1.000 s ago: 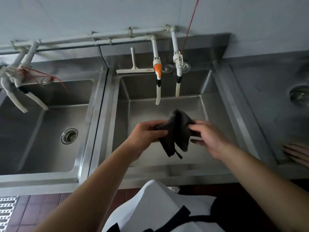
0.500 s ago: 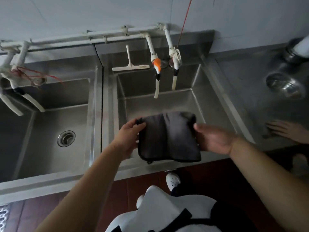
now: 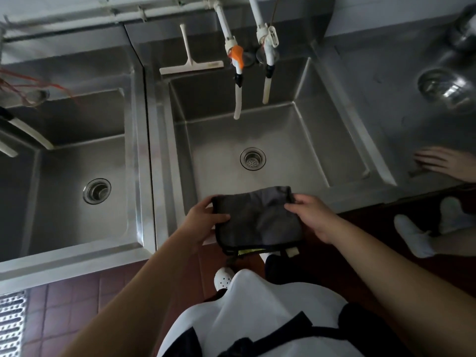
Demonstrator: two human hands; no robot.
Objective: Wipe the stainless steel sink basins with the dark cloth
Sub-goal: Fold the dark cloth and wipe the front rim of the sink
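Head view showed the dark cloth [image 3: 257, 222] folded over the middle basin's [image 3: 304, 140] near rim; left hand [image 3: 203, 220] and right hand [image 3: 311, 215] pinched its side edges; best kept flat before wiping downward.

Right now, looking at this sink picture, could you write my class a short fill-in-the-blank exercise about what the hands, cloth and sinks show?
1. The left hand and right hand both hold the dark ____.
2. The white squeegee lies on the ledge behind the ____ sink.
3. One tap above that sink has an ____ handle.
4. The drain in the middle sink is ____ by the cloth.

Missing words: cloth; middle; orange; uncovered
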